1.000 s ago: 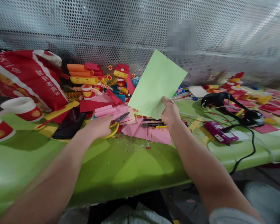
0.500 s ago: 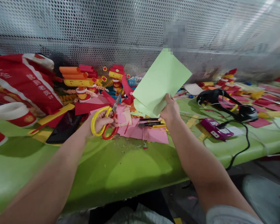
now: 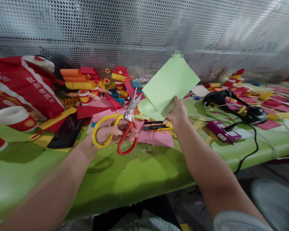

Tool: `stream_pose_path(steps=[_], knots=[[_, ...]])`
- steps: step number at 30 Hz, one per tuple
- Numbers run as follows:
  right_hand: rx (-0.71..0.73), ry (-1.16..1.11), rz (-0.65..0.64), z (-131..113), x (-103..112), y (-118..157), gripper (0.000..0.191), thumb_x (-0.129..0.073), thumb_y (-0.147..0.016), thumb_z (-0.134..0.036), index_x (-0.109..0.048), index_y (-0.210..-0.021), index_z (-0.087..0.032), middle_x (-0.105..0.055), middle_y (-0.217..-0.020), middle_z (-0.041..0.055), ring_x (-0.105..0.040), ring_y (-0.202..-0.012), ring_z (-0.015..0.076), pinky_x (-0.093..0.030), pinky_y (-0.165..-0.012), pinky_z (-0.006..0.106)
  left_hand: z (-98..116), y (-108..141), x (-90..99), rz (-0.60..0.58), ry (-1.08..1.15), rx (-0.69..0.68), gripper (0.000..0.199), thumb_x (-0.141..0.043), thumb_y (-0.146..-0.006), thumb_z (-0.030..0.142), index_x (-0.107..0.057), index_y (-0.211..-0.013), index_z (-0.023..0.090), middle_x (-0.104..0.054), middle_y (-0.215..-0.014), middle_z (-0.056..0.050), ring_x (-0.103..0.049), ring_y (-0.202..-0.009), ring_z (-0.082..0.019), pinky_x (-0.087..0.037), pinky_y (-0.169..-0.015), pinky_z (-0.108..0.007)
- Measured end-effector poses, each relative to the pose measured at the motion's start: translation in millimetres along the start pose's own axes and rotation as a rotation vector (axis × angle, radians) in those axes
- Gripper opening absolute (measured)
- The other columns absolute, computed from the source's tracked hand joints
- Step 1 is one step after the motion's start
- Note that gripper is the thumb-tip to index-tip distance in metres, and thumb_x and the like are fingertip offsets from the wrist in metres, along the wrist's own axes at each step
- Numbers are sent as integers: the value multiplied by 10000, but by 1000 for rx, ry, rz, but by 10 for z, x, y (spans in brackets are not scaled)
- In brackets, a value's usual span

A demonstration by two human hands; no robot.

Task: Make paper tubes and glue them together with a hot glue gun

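Note:
My left hand is closed on a pair of scissors with one yellow and one red handle loop. The blades point up and away and stand slightly apart, close to the left edge of a light green sheet of paper. That sheet is pinched at its lower corner by my right hand and held up, tilted, above the table. Beneath it a curved light green piece of paper shows; whether it belongs to the sheet I cannot tell. Pink paper and several dark pens lie below.
Several paper figures stand behind, against a perforated metal screen. On the left are a red bag, a paper cup and a black phone. Black headphones and a purple power strip sit right on the green tabletop.
The scissors have come right and nearer to the green sheet, and their blades have opened. The sheet has shifted slightly right and down in my right hand.

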State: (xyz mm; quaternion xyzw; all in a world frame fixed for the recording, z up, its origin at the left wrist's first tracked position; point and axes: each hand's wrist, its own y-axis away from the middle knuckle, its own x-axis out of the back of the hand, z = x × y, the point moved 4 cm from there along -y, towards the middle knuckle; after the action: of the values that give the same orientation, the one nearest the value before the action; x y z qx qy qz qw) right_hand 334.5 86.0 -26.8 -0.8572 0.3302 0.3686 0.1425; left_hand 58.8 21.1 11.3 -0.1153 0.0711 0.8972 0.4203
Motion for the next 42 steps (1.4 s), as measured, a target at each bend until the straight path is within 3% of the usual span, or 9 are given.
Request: stream_pose_path(steps=[7,12,16,19,26,30,34,42], knots=[[33,30,-66,21,-13,-15,54,-544,-799,-302,-517,-825,-262,-665,-853,-32,-647,-853,141,-546,-815,368,-24,8,-11,-14,14,31,282,-618,-609,175,-691,-882,185,-724,-950,-104,-644,-986,-304,-530,-781,-394],[-3,63,-139,64,-28,5,142,-603,-760,-350,-528,-834,-255,-669,-840,-28,-643,-836,148,-545,-801,363,-24,-13,-16,-53,69,-28,280,-600,-646,131,-683,-911,167,-731,-927,-88,-685,-860,-237,-535,-771,-344],[-94,37,-49,54,-75,156,43,-574,-796,-233,-536,-812,-245,-659,-745,-57,-639,-711,114,-548,-766,326,-34,-29,2,-164,94,-99,327,-556,-690,98,-659,-999,119,-733,-900,-79,-690,-825,-201,-544,-740,-298],[-129,29,-24,31,-137,275,98,-525,-821,-148,-535,-784,-239,-649,-681,-71,-631,-653,94,-549,-753,300,-43,-27,16,-208,109,-133,370,-510,-722,61,-632,-1068,103,-725,-956,-84,-681,-878,-191,-536,-776,-292],[-105,55,-63,13,-196,350,115,-523,-819,-133,-568,-800,-237,-662,-677,-69,-640,-677,101,-549,-777,313,-62,-25,5,-211,120,-146,414,-469,-740,30,-601,-1127,98,-707,-1030,-99,-661,-957,-210,-512,-847,-329],[-86,47,-64,-21,-210,367,137,-517,-819,-110,-580,-811,-231,-666,-664,-74,-638,-646,93,-549,-786,303,-68,-38,15,-197,125,-164,402,-474,-745,34,-611,-1117,105,-716,-995,-91,-654,-975,-217,-523,-814,-297],[-96,25,-48,-48,-229,390,183,-475,-836,-69,-572,-782,-216,-665,-629,-80,-624,-582,72,-550,-789,274,-72,-45,23,-164,73,-167,400,-500,-734,65,-615,-1116,87,-683,-1082,-125,-621,-1040,-249,-533,-789,-294],[-44,18,-48,-95,-236,367,195,-482,-818,-63,-580,-739,-212,-657,-627,-83,-624,-590,66,-545,-786,245,-38,-21,12,-145,-3,-147,354,-514,-755,89,-631,-1089,100,-697,-1044,-108,-667,-903,-196,-539,-704,-236]])
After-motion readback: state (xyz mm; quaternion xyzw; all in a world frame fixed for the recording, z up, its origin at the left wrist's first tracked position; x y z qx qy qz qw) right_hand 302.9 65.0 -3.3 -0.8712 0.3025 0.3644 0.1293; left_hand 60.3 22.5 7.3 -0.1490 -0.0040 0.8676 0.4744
